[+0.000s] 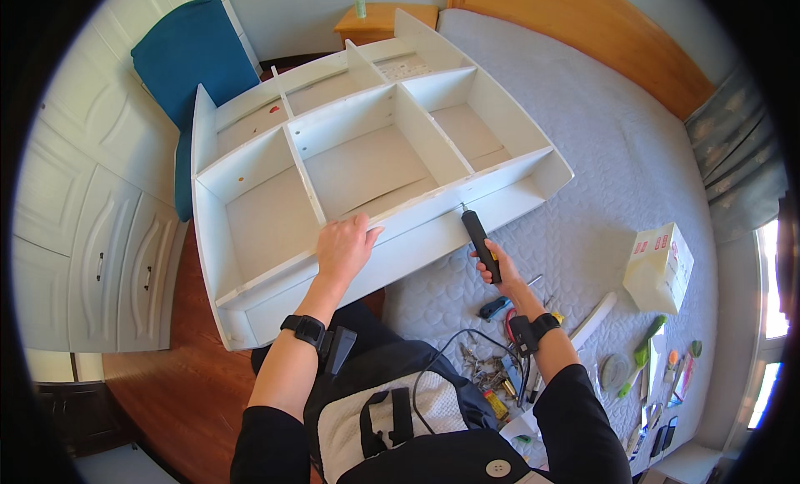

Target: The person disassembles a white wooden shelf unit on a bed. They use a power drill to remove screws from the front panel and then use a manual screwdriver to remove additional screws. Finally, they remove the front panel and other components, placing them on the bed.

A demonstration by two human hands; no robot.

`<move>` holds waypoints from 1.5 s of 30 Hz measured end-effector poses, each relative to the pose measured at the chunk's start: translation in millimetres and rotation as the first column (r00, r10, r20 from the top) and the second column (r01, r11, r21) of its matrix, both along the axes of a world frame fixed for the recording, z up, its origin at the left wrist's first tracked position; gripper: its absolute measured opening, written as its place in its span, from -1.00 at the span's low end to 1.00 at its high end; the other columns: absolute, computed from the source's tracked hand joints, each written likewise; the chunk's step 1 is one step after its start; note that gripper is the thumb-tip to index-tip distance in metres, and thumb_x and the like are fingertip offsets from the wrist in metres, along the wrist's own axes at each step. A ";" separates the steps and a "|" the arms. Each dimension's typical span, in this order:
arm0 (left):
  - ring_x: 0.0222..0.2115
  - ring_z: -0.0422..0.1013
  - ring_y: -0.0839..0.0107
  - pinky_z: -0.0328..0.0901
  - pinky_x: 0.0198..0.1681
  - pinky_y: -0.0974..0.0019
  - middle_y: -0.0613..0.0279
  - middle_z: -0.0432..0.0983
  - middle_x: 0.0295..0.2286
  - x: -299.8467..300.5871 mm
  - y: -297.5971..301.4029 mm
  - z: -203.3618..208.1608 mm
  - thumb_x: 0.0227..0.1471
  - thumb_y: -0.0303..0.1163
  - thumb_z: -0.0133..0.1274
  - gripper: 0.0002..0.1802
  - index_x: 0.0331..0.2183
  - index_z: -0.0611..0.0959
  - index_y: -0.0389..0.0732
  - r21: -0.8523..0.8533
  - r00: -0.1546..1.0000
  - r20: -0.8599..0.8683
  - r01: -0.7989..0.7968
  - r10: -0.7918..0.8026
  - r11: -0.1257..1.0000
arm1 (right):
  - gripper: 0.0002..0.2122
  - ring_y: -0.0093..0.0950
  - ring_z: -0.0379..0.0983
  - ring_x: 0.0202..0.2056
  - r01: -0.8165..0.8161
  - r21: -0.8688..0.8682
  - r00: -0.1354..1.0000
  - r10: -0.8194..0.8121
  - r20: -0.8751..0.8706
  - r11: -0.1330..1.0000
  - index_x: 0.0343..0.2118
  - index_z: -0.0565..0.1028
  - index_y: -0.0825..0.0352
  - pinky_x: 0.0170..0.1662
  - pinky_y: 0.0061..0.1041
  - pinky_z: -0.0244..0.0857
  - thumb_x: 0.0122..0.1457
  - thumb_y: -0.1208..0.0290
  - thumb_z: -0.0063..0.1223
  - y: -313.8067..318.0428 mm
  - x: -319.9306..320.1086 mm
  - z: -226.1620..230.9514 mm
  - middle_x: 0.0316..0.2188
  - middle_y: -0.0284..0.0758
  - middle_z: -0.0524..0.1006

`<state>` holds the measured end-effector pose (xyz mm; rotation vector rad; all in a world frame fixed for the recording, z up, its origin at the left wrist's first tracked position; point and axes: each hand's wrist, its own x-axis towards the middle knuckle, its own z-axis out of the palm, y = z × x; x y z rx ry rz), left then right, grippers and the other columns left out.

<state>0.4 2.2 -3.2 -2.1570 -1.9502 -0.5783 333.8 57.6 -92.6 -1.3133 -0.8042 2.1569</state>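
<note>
A white cabinet frame (433, 191) with several open compartments lies in front of me, partly across the bed. My left hand (343, 249) rests on its near board, fingers curled over the board's edge. In my right hand (497, 267) is a black cordless screwdriver (477, 234), gripped round its body. The tool points up and away from me, its thin bit at the face of the near board. Whether the bit sits in a screw is too small to tell.
The quilted bed (533, 225) spreads to the right. Loose hardware and tools (492, 371) lie beside my right forearm. Beyond them are a white carton (658, 267), a green-handled tool (642, 355) and a tape roll (615, 371). A blue chair (196, 63) stands far left, beside white cupboards (100, 250).
</note>
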 end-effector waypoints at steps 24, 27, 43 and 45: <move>-0.70 0.36 0.10 0.24 -0.61 0.14 0.12 0.38 -0.75 0.6 0.9 -0.3 -0.01 -0.06 0.13 -0.57 -0.59 0.40 -0.18 0.013 1.000 -0.002 0.022 -0.022 1.000 | -0.54 -0.68 0.23 -0.75 0.025 0.145 0.965 -0.062 0.256 0.989 -0.31 0.45 0.36 -0.72 -0.67 0.05 0.17 -0.07 -0.05 0.7 1.9 2.5 -0.68 -0.43 0.38; -0.70 0.36 0.10 0.24 -0.61 0.14 0.11 0.37 -0.75 1.5 0.5 -0.4 -0.01 -0.05 0.13 -0.57 -0.59 0.40 -0.18 0.009 1.000 -0.008 0.013 -0.013 1.000 | -0.56 -0.67 0.25 -0.76 0.005 0.225 0.936 -0.084 0.342 0.974 -0.32 0.47 0.36 -0.73 -0.66 0.08 0.16 -0.04 0.00 2.4 3.0 -0.8 -0.69 -0.42 0.40; -0.69 0.36 0.10 0.24 -0.60 0.16 0.11 0.41 -0.71 -0.6 1.2 0.2 -0.01 -0.08 0.13 -0.57 -0.61 0.38 -0.19 0.015 1.000 -0.002 0.030 -0.029 0.999 | -0.54 -0.70 0.22 -0.66 -0.040 -0.127 0.982 0.016 -0.191 0.991 -0.08 0.38 0.43 -0.62 -0.75 0.15 0.25 0.05 -0.14 19.7 18.8 7.5 -0.56 -0.44 0.37; -0.69 0.36 0.10 0.24 -0.60 0.15 0.11 0.40 -0.72 -0.3 1.1 0.8 -0.01 -0.08 0.13 -0.57 -0.60 0.38 -0.19 0.032 0.999 0.001 0.033 -0.033 0.999 | -0.53 -0.70 0.21 -0.66 -0.031 -0.176 0.956 -0.022 -0.292 0.984 -0.08 0.37 0.46 -0.63 -0.76 0.13 0.24 0.05 -0.14 19.2 18.0 5.0 -0.56 -0.44 0.36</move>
